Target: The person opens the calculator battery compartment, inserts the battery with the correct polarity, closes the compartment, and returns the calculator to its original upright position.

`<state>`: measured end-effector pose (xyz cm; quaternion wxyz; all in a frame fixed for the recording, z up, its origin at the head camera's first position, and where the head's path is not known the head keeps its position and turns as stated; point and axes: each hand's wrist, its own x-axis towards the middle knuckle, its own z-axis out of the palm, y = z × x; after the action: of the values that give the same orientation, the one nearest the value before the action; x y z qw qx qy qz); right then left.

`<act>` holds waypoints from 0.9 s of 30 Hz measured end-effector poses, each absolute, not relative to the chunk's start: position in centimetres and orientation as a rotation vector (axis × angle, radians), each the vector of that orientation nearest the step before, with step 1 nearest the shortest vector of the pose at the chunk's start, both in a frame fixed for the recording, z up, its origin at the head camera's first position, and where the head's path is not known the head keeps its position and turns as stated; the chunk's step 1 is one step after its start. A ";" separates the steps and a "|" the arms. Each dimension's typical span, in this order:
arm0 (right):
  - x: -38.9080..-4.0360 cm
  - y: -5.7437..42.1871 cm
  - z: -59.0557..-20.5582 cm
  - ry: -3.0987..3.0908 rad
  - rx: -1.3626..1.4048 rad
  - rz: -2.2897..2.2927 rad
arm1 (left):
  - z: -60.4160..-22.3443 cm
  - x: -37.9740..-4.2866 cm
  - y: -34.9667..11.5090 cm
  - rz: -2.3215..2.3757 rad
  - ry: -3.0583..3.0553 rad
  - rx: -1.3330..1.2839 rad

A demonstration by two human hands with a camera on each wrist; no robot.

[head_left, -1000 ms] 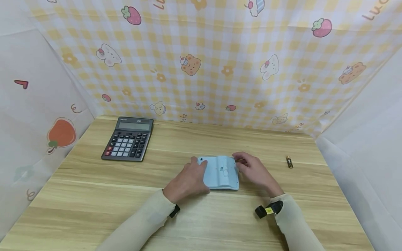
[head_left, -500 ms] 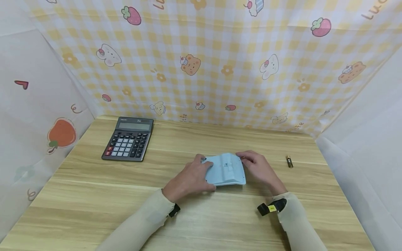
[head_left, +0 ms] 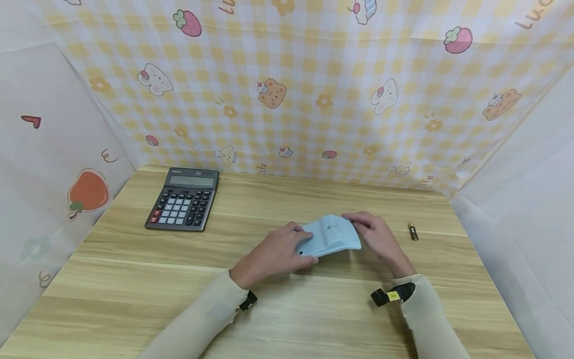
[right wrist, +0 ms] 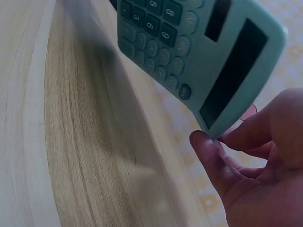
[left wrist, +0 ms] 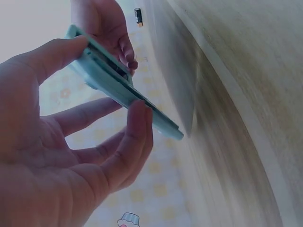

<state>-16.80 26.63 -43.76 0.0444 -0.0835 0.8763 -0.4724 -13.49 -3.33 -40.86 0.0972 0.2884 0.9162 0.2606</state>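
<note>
A light blue calculator is raised and tilted above the table, back side up in the head view. Its keys and dark display face the right wrist view, where the calculator fills the upper part. My left hand grips one end, thumb on one side and fingers on the other, as the calculator's edge in the left wrist view shows. My right hand is at the opposite end. In the right wrist view the right hand's thumb and forefinger pinch the corner beside the display.
A dark grey desktop calculator lies at the back left of the wooden table. Toward the right lies a small black-and-gold battery. A yellow checked cloth hangs behind the table.
Both hands have moved slightly right and the blue calculator has gone with them. From lying nearly flat, it has been lifted and tilted, its right end rising and turning toward the back.
</note>
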 end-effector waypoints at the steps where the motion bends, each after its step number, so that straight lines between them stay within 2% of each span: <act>1: -16.8 26.7 -43.7 2.667 -0.247 -1.464 | -40.8 -13.5 -3.4 0.780 2.709 0.867; 27: -16.7 26.1 -43.1 2.595 -0.216 -1.769 | -40.9 -13.6 -3.2 1.198 2.646 0.842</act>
<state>-16.73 26.05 -43.13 -0.0032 -0.0685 0.8244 -0.5619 -13.64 -3.22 -40.87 0.0585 0.2780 0.8735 0.3954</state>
